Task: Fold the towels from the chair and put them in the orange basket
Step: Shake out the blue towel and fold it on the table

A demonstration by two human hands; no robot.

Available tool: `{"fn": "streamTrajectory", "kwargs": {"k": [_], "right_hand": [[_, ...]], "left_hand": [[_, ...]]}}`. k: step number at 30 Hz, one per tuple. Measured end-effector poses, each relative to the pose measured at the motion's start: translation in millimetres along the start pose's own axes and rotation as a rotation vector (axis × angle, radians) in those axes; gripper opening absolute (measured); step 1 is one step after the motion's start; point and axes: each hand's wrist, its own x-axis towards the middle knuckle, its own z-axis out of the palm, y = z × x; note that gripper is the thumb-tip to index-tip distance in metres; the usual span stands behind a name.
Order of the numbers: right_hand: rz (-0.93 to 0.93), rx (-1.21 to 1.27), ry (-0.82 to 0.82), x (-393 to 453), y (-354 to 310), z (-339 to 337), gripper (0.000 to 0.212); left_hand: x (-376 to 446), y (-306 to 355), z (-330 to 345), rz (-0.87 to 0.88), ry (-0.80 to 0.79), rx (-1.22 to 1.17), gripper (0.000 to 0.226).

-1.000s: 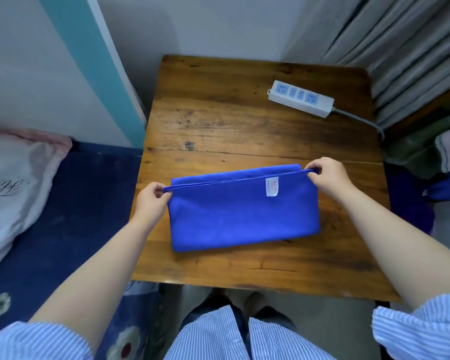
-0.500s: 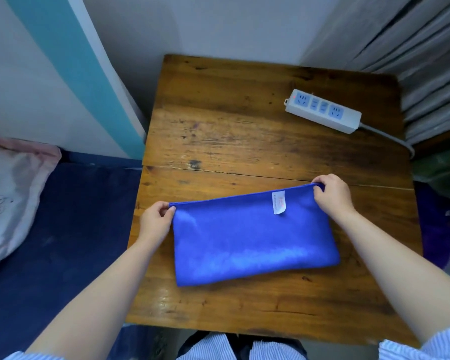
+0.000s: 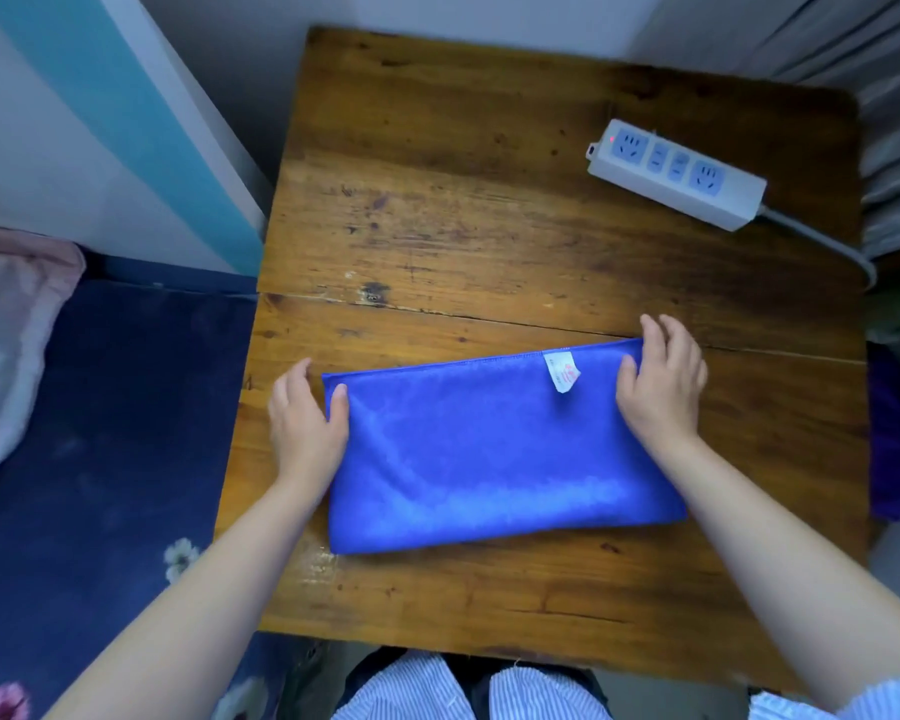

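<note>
A blue towel (image 3: 489, 449) lies folded in half on the near part of the wooden table (image 3: 463, 200), with a white label near its far right corner. My left hand (image 3: 305, 418) rests at the towel's left edge, thumb on the cloth and fingers straight on the wood beside it. At the far right corner my right hand (image 3: 663, 387) lies flat, thumb on the towel and fingers stretched past its edge. Neither the chair nor the orange basket is in view.
A white power strip (image 3: 676, 174) with its cable lies at the table's far right. To the left stands a bed with a dark blue flowered cover (image 3: 100, 433) and a pale pillow (image 3: 6, 330). Grey curtains (image 3: 879, 70) hang at the far right.
The upper layer of the towel has come down flush onto the lower one. Both hands have let go of the pinched corners and now lie flat at the towel's edges.
</note>
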Motion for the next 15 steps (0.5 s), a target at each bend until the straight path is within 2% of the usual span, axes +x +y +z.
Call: {"fn": "streamTrajectory", "kwargs": {"k": [4, 7, 11, 15], "right_hand": [[-0.3, -0.157, 0.045, -42, -3, 19, 0.048], [-0.385, -0.213, 0.005, -72, -7, 33, 0.051], [-0.236, -0.288, -0.119, -86, 6, 37, 0.057], [-0.216, -0.289, -0.255, -89, 19, 30, 0.058]], "left_hand": [[-31, 5, 15, 0.348, -0.015, 0.241, 0.054], [-53, 4, 38, 0.532, -0.037, 0.435, 0.055], [-71, -20, 54, 0.533, -0.16, 0.605, 0.058], [-72, -29, 47, 0.486, -0.297, 0.602, 0.071]]}}
